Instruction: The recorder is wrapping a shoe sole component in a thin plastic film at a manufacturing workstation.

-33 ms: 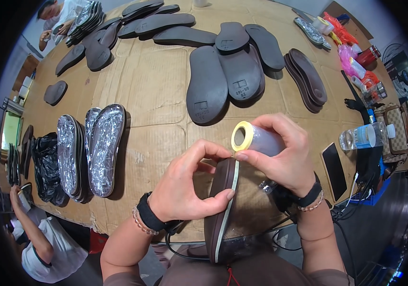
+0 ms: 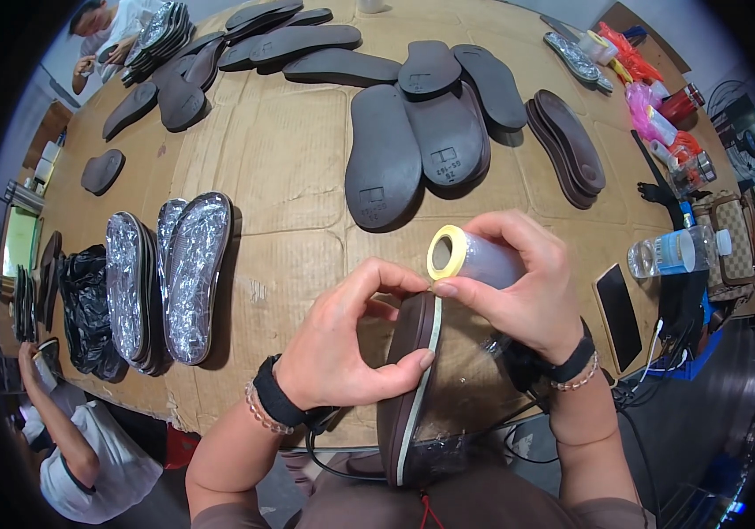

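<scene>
My left hand (image 2: 351,339) is closed on a brown shoe sole (image 2: 402,388) with a pale edge strip, its thumb pressed along that edge and its fingertips at the upper end. The sole stands on its side above the table's near edge. Wrapped around a roll of clear plastic film (image 2: 492,263) with a yellow-rimmed core is my right hand (image 2: 532,295). Its thumb tip meets the top of the sole, close to my left fingertips. Thin clear film (image 2: 448,450) hangs beside the sole's lower right; its full extent is hard to make out.
Bare dark soles (image 2: 384,159) lie across the far cardboard-covered table (image 2: 280,176). Film-wrapped soles (image 2: 197,278) and a black plastic bag (image 2: 86,304) are at left. A phone (image 2: 617,317), water bottle (image 2: 673,253) and cables (image 2: 642,388) sit at right. Two other people work at left.
The loose clear film to the right of the sole has shifted slightly, and the roll has tilted a little. Both hands keep their places.
</scene>
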A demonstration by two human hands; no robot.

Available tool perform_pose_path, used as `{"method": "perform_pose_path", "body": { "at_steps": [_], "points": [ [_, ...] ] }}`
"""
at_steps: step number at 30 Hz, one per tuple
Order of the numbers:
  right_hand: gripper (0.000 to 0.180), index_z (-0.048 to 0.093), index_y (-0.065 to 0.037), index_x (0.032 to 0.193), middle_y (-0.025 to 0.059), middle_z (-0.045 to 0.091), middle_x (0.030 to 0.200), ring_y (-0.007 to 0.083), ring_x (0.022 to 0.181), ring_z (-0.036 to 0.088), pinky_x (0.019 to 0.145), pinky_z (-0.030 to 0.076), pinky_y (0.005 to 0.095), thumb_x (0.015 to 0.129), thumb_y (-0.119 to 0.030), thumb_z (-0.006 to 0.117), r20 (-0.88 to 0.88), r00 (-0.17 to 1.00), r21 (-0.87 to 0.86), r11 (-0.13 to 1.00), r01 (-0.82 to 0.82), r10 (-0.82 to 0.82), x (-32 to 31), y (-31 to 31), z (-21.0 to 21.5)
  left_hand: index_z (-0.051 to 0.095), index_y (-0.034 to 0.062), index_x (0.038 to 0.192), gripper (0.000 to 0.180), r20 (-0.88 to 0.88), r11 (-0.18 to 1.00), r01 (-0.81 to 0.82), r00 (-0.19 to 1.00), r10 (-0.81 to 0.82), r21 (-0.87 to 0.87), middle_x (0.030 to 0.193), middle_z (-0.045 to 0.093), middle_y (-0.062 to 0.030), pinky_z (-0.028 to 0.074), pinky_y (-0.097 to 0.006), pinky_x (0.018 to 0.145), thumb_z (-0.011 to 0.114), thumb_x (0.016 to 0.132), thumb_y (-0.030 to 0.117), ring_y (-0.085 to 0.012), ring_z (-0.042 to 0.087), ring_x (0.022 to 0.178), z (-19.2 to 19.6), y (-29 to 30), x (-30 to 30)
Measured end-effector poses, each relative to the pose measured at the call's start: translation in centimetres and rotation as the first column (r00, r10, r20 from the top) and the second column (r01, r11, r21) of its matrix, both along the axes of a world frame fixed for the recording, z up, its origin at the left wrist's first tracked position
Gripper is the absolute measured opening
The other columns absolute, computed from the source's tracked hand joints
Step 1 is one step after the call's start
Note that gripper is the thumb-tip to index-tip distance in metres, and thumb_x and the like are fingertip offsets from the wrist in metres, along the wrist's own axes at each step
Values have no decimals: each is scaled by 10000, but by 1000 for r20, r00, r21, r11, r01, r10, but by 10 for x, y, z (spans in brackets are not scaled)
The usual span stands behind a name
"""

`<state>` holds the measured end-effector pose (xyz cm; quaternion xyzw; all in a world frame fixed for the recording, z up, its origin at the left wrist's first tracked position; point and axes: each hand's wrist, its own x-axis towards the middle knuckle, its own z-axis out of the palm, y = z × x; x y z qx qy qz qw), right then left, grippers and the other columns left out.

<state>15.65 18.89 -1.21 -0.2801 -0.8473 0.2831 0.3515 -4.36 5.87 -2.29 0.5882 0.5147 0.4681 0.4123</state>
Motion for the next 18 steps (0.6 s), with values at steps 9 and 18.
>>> {"method": "perform_pose_path", "body": {
  "at_steps": [9, 18],
  "points": [
    [520, 718, -16, 1033, 130, 707, 956, 305, 867, 710, 763, 563, 388, 686, -304, 978, 14, 999, -66, 996, -52, 53, 6, -1, 22, 618, 22, 1257, 570, -10, 972, 20, 1000, -18, 235, 1235, 665, -144, 574, -367, 943, 869, 757, 135, -257, 683, 1112, 15, -1, 3],
    [607, 659, -49, 1085, 122, 699, 935, 313, 802, 708, 688, 557, 391, 683, -379, 971, -118, 976, 383, 916, -124, 182, 16, -35, 82, 625, 63, 1212, 508, -274, 722, 145, 960, 64, 676, 1276, 673, -159, 513, -533, 1063, 824, 745, 51, -406, 644, 1217, 48, -10, -1]
  ]
}}
